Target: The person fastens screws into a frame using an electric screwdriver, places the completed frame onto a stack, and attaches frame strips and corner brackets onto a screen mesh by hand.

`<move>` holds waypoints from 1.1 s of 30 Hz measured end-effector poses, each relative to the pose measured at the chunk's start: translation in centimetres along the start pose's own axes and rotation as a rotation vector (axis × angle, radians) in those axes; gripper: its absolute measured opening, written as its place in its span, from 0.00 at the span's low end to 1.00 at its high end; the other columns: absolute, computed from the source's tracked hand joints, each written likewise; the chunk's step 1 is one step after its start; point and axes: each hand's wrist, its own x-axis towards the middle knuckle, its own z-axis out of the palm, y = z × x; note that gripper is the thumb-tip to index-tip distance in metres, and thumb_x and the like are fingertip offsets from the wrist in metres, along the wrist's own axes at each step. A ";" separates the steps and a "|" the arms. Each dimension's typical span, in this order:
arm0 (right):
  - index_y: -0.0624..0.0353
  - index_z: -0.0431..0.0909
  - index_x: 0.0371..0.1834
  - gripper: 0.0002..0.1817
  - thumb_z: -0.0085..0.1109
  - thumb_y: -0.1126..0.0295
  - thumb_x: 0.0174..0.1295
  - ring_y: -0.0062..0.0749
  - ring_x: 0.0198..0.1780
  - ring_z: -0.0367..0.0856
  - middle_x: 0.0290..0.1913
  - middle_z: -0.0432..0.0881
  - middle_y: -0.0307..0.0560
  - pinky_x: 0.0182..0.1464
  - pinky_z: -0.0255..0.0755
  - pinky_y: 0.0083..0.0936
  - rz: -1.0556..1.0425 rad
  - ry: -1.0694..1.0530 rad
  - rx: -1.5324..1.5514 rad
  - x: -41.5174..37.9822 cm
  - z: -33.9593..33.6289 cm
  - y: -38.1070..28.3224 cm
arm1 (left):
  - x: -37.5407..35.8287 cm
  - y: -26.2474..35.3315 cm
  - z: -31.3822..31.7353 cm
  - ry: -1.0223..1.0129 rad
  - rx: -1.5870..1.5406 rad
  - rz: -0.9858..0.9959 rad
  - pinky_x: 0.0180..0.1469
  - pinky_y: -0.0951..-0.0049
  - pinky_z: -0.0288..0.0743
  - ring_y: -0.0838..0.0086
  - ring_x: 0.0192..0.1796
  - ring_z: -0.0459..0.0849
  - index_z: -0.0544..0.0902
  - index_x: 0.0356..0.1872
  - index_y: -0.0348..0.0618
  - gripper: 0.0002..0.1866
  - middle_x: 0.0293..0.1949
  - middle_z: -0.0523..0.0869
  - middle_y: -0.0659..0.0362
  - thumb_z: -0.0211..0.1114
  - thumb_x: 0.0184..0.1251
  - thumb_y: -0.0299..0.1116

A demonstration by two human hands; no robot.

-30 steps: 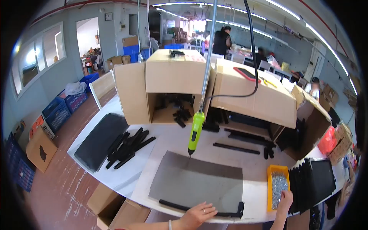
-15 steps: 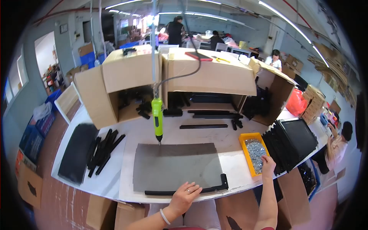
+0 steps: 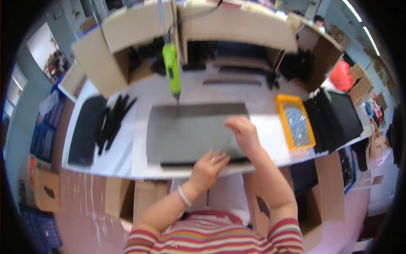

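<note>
My left hand [image 3: 208, 169] lies with fingers stretched out over a black strip [image 3: 179, 164] along the near edge of a grey rectangular sheet [image 3: 186, 135]. Above the sheet's right part is my right hand [image 3: 243, 134], thumb and fingers pinched together; whatever they hold is too small to make out. It hides the strip's corner piece. A green electric screwdriver [image 3: 171, 67] hangs tip down at the sheet's far edge. To the right stands a yellow tray [image 3: 280, 114] with many small metal pieces, which look like screws [image 3: 298, 125].
Black strips [image 3: 113, 122] and a dark panel [image 3: 86, 131] lie at left. A stack of black panels [image 3: 338, 116] sits right of the tray. Cardboard boxes [image 3: 241, 23] with black parts line the back. A person [image 3: 377, 148] sits at far right.
My right hand has left the tray and moved left over the sheet, fingers still pinched. My left hand stays on the strip. The view has tilted down.
</note>
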 end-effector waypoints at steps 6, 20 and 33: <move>0.60 0.87 0.44 0.07 0.64 0.76 0.65 0.49 0.47 0.88 0.43 0.89 0.52 0.49 0.82 0.34 0.022 -0.176 0.093 0.5 4.6 -0.5 | 0.2 -0.4 0.4 0.022 0.000 -0.018 0.69 0.52 0.76 0.57 0.59 0.86 0.90 0.51 0.45 0.15 0.53 0.89 0.55 0.69 0.64 0.26; 0.59 0.91 0.48 0.09 0.68 0.76 0.67 0.20 0.45 0.87 0.43 0.93 0.42 0.51 0.80 0.19 0.358 0.160 0.140 -0.5 -6.4 4.5 | 0.5 -0.3 0.4 0.019 0.026 -0.023 0.66 0.52 0.79 0.60 0.59 0.87 0.90 0.52 0.47 0.16 0.51 0.90 0.58 0.74 0.62 0.28; 0.62 0.89 0.50 0.10 0.69 0.77 0.67 0.21 0.46 0.87 0.46 0.91 0.41 0.52 0.79 0.18 0.551 0.283 0.133 -5.2 -12.2 4.0 | 0.9 0.1 0.3 0.027 -0.006 -0.072 0.66 0.53 0.79 0.58 0.58 0.88 0.89 0.55 0.46 0.17 0.50 0.91 0.57 0.73 0.64 0.28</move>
